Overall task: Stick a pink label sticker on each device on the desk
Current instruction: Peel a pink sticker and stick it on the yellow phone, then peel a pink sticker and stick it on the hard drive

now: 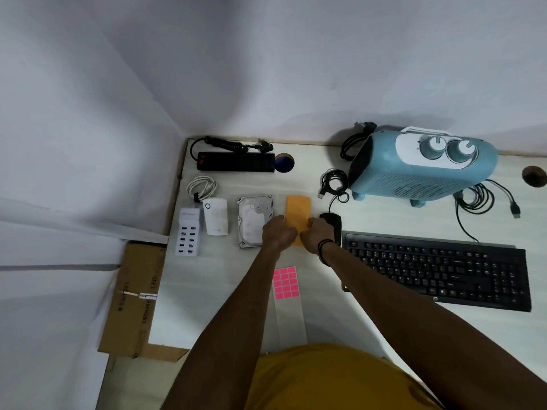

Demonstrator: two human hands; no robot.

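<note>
Both hands meet over the orange device (298, 213) in the middle of the white desk (384, 321). The left hand (278, 232) is curled at its left edge, and the right hand (318, 233) is curled at its right edge (whether the fingers pinch a sticker or the device itself, I cannot tell). The sheet of pink stickers (285, 283) lies on the desk near the person, between the two forearms. The hard drive (251, 221) is just beside the left hand, and the black mouse (333, 221) is partly hidden behind the right hand.
</note>
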